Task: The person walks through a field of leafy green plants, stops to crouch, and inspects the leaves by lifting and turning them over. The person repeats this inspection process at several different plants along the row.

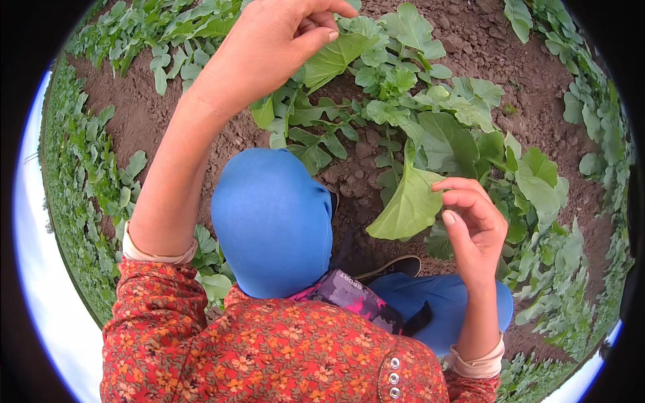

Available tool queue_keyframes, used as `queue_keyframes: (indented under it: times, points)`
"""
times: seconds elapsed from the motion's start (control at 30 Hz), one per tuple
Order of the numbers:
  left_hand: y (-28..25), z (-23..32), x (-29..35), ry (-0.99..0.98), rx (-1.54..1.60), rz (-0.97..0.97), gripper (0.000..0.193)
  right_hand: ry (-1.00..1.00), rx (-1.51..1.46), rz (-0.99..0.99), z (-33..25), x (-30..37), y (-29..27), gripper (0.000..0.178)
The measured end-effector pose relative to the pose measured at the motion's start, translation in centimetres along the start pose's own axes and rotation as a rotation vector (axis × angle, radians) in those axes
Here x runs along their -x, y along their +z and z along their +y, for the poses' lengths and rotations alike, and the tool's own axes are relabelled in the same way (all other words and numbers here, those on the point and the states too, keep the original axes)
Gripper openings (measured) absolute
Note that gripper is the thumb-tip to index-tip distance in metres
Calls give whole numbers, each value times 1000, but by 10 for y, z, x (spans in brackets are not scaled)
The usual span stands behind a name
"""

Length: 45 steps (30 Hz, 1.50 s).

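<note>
My right hand holds the edge of a broad light-green leaf between its fingertips. That leaf is turned up so its pale veins show, and it still joins the leafy plant in front of me. Higher up, my left hand reaches over the same row, partly cut by the upper edge of the view. Its thumb and forefinger are apart and the other fingers curl in; nothing shows between them. Just beside its thumb is another upright leaf, and I cannot tell whether they touch.
Brown clumpy soil lies between the plant rows. More green rows run along the left and right. Close below the plants are my blue-clad knees, a dark shoe and a patterned pouch at my waist.
</note>
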<state>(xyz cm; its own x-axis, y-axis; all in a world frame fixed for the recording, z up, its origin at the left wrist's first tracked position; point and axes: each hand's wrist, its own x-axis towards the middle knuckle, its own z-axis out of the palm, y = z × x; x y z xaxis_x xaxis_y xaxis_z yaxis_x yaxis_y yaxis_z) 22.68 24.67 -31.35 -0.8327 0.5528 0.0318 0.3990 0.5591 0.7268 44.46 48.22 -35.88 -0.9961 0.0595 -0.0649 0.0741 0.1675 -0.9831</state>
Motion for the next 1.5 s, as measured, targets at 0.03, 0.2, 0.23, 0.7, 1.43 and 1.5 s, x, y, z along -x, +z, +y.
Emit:
queue_keyframes:
  times: [0.03, 0.2, 0.23, 0.7, 1.43, 1.5]
  points:
    - [1, 8, 1, 1, -7, -27, 28, 87, -135, 70, 2, 7, -9, 11]
    - [17, 26, 10, 329, -57, 88, 23, 140, -328, 248, 20, 8, -29, 18]
    - [21, 36, 14, 391, -76, 150, 21, 158, -348, 272, 22, 7, -29, 18]
    - [48, 19, 27, 334, -61, -161, 25, 208, -287, 306, 27, 7, -27, 18]
    - [36, 81, 58, 402, 43, -100, 23, -61, -318, -237, -17, -1, 0, 59]
    - [47, 93, 59, 500, 63, -143, 20, 6, -332, -250, -11, 9, -3, 54]
